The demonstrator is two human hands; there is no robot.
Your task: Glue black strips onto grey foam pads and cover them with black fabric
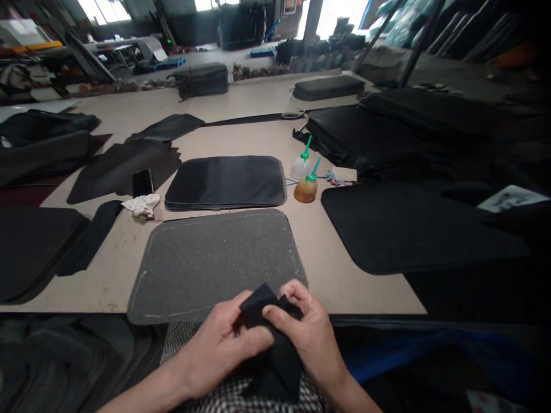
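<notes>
A piece of black fabric (279,361) is pinched between my two hands, partly folded, just in front of the table's near edge. My left hand (230,338) grips it from the left, thumb on top. On the right side, my right hand (307,324) has thumb and fingers closed on its upper part. Right behind them lies a grey rounded panel (215,264) with a pale line near its border, jutting slightly over the table edge. Beyond that panel rests a stack of smooth black rounded pieces (228,180).
Two squeeze bottles with green nozzles, one whitish (300,167) and one amber (305,190), stand right of the stack. A phone (143,183) and crumpled white cloth (142,205) lie left. Black panels (387,229) cover the right side; more dark sheets (124,166) lie left.
</notes>
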